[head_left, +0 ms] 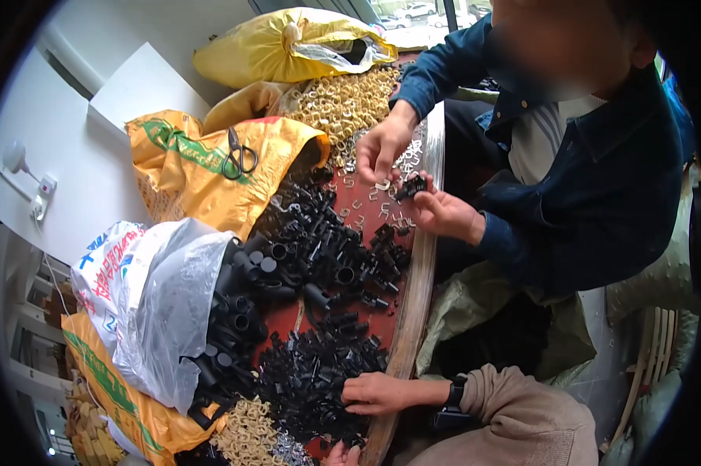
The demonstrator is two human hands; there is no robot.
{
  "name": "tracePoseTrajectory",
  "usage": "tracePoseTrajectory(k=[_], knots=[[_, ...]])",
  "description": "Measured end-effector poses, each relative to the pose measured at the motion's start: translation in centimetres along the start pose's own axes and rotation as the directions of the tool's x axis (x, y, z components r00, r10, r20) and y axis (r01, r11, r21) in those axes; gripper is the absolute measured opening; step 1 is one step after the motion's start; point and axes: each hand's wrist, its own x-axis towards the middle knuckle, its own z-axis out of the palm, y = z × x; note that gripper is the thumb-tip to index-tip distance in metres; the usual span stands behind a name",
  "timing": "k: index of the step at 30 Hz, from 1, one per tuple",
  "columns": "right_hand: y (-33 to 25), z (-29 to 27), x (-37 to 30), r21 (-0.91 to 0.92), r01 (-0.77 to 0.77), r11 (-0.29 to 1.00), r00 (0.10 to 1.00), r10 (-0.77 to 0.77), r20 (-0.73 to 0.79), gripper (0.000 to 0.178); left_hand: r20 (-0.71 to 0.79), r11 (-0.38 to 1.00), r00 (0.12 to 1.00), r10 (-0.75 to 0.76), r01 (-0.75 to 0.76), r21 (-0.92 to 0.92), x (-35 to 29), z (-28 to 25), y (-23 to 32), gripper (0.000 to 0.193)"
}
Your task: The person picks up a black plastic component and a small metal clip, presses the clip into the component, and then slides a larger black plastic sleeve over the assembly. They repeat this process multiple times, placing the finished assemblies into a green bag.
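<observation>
My right hand [375,393], below a beige sleeve with a dark watch, lies on a heap of small black plastic parts [307,361] by the table's wooden edge. Its fingers curl down together into the heap. Whatever they grip is hidden. At the lower edge only the bent fingertips of my left hand [342,454] show, near the same heap. The rest of that hand is cut off, and I cannot make out what it holds. Tan U-shaped clips [245,435] and small silvery pieces [288,449] lie left of my left hand.
A co-worker in a blue jacket [568,186] holds a black plastic part [411,186] over scattered metal clips. Yellow sacks [288,58], scissors [240,155] on an orange sack [203,167], a clear bag [172,303] and black tubes [238,326] crowd the red table [288,314]. An open sack [463,311] stands beside it.
</observation>
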Motion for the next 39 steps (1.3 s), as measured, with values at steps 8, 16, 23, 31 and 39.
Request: tracePoseTrajectory(k=[8, 16, 23, 31, 39], knots=[[0.1, 0.1, 0.0, 0.047, 0.033, 0.998, 0.999, -0.032, -0.007, 0.014, -0.023, 0.998, 0.998, -0.053, 0.054, 0.045, 0.1, -0.5, -0.1, 0.034], [0.1, -0.1, -0.1, 0.159, 0.016, 0.987, 1.000, -0.013, -0.025, 0.015, -0.056, 0.870, 0.991, 0.119, -0.077, 0.487, 0.2, -1.6, -1.5, 0.032], [-0.1, -1.2, -0.2, 0.327, -0.030, 0.944, 1.000, 0.030, 0.005, 0.015, -0.092, 0.931, 0.995, -0.035, 0.066, 0.358, 0.3, -1.3, -0.8, 0.031], [-0.3, -2.1, 0.1, 0.363, -0.087, 0.928, 0.996, 0.081, 0.031, 0.015, -0.110, 0.974, 0.988, 0.106, -0.081, 0.214, 0.3, -0.9, -1.7, 0.032], [-0.7, -1.6, 0.3, 0.299, -0.083, 0.951, 0.996, 0.091, -0.012, 0.013, -0.109, 0.991, 0.992, 0.064, -0.050, 0.127, -0.6, 0.4, 1.3, 0.037]])
